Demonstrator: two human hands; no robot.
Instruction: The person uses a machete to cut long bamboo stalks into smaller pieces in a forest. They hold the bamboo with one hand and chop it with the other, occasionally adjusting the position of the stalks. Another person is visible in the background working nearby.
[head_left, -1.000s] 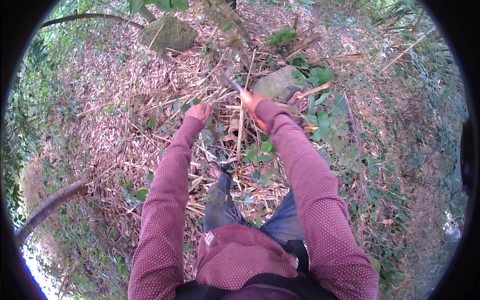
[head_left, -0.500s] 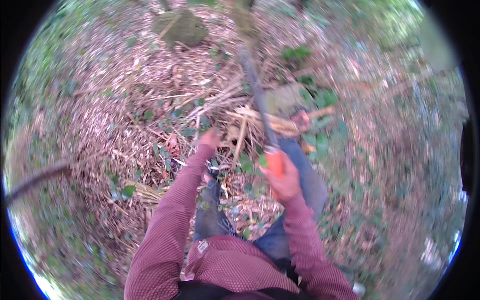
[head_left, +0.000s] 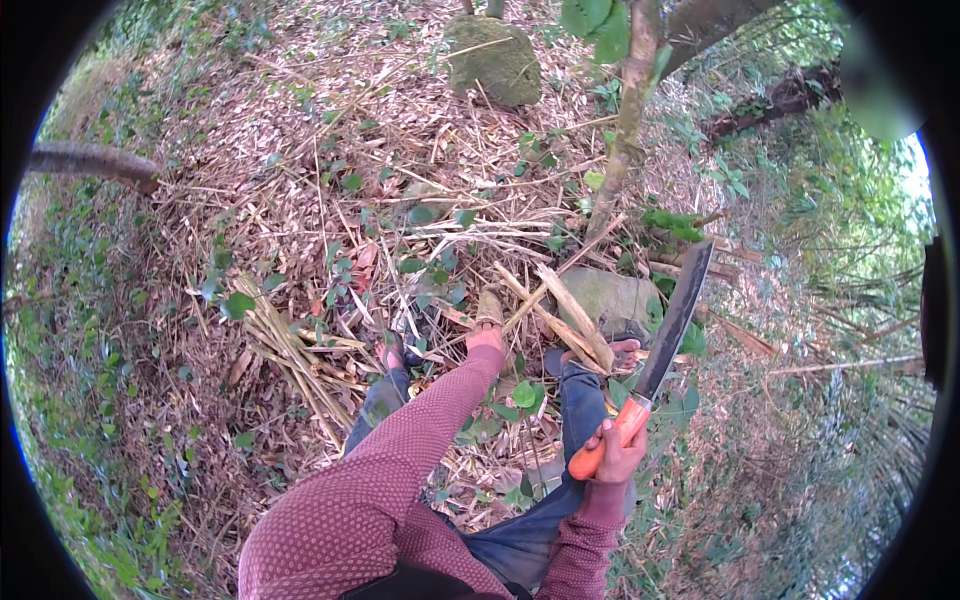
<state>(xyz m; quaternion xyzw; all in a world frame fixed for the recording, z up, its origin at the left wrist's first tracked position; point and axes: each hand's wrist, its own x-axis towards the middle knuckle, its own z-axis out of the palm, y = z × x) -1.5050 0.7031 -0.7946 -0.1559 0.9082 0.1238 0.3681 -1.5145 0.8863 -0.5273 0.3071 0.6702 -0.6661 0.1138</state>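
Observation:
My right hand (head_left: 622, 455) is wrapped round the orange handle of a machete (head_left: 676, 325). The long dark blade points up and away, leaning to the right, beside my right knee. My left hand (head_left: 484, 338) reaches down to the ground between my feet. Its fingers close on a short piece of wood (head_left: 488, 308), the near end covered by the hand. Just right of it lie split wood pieces (head_left: 573, 305), some crossing each other in front of my right foot (head_left: 622, 352) and against a flat stone.
A grey-green stone (head_left: 612, 300) sits by my right foot. Bundled thin sticks (head_left: 290, 355) lie at the left. A slim tree trunk (head_left: 632, 120) rises beyond, near a mossy rock (head_left: 495, 62). A cut branch (head_left: 95, 163) juts in from the far left. Dry leaves cover the ground.
My left hand has closed on the short wood piece. The machete has swung from upright before me to my right side, and the view has turned.

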